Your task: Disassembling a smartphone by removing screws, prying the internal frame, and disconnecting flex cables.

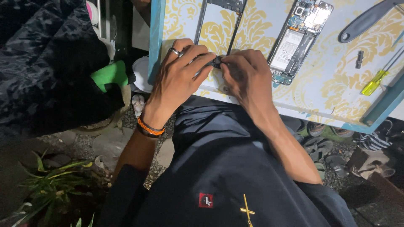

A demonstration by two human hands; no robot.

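My left hand [179,73], with a ring and an orange bracelet, and my right hand [246,75] meet at the near edge of the table [328,90]. Both pinch the lower end of a thin black phone frame [201,21] that lies flat and runs away from me. The fingertips touch around a small dark part [217,62] of the frame. To the right of my right hand lies an opened phone [294,38], its battery and circuit board showing.
The tabletop has a yellow floral cover and a teal rim. On its right side lie a dark grey tool handle [366,20], a small black bit [359,59] and a yellow-handled screwdriver [374,84]. Sandals [320,147] lie on gravel below; plants [54,185] bottom left.
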